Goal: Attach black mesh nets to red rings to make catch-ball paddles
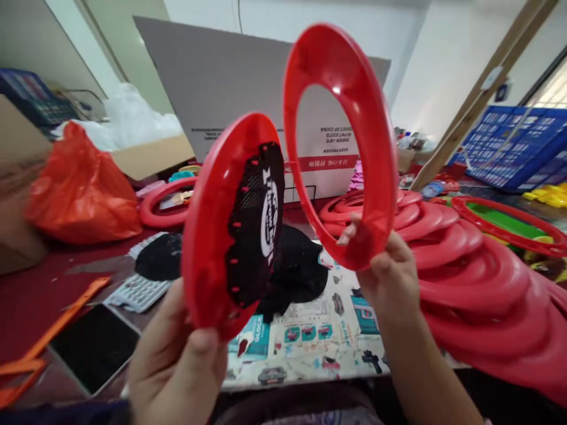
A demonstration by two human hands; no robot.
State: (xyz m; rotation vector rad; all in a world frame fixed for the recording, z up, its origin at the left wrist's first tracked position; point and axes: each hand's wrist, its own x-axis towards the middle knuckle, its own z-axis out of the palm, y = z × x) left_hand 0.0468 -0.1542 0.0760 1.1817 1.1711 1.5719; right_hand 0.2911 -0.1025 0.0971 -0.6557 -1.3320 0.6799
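Observation:
My left hand (177, 360) grips the lower edge of a red plastic ring (208, 236) that has a black mesh with white lettering (257, 224) stretched over pegs across its opening. My right hand (390, 271) pinches the bottom rim of an empty red plastic ring (376, 136), held upright just to the right of the first. Both rings are raised above the table, their edges close together but apart. On the table behind them lies a pile of black mesh pieces (296, 271).
A long overlapping stack of red rings (478, 277) runs along the right. A printed paper sheet (305, 336) covers the table in front. A phone (95, 348), calculator (137, 292), orange strips (62, 319), red plastic bag (80, 189), cardboard sheet (212, 77) and blue crate (518, 147) surround the area.

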